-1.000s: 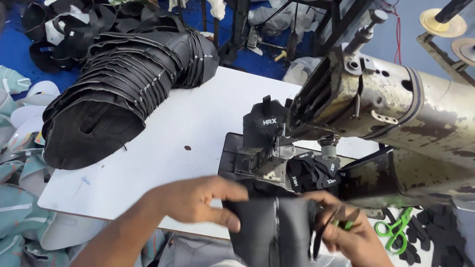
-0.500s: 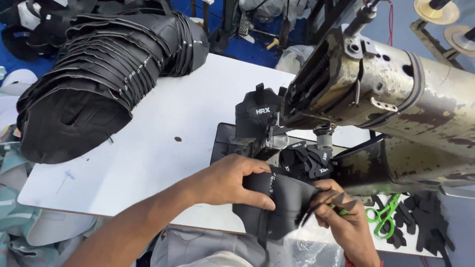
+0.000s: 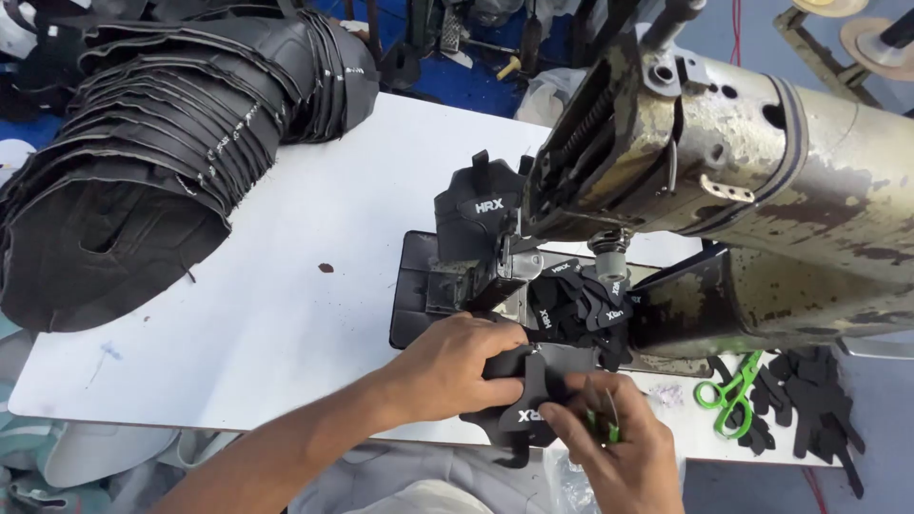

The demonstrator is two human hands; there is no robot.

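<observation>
Both hands have come closer to the sewing machine since the earlier frame, and the black flat shoe-upper piece with a white mark (image 3: 533, 400) now lies lower and flatter at the near edge of the white worktop (image 3: 286, 314), no longer lifted up and curved between them. The left hand (image 3: 457, 366) lies on the left part of this piece, with fingers bent and closed over its edge, so it presses and grips it. The right hand (image 3: 609, 443) holds the right part of the same piece with the fingertips, and it also keeps a small green-handled thread snip (image 3: 602, 424) inside the closed fingers. Just behind the hands sits a small heap of black cut tabs with white marks (image 3: 581, 309), under the needle area of the old worn grey-beige metal sewing machine (image 3: 724, 171). One more black padded piece (image 3: 481, 214) stands upright to the left of the machine head. On the far left of the worktop rests a long curved stack of black shoe uppers (image 3: 162, 162), lying on its side. To the right, near the worktop edge, lie green plastic-handled scissors (image 3: 728, 395) beside scattered black offcuts (image 3: 809, 400).
</observation>
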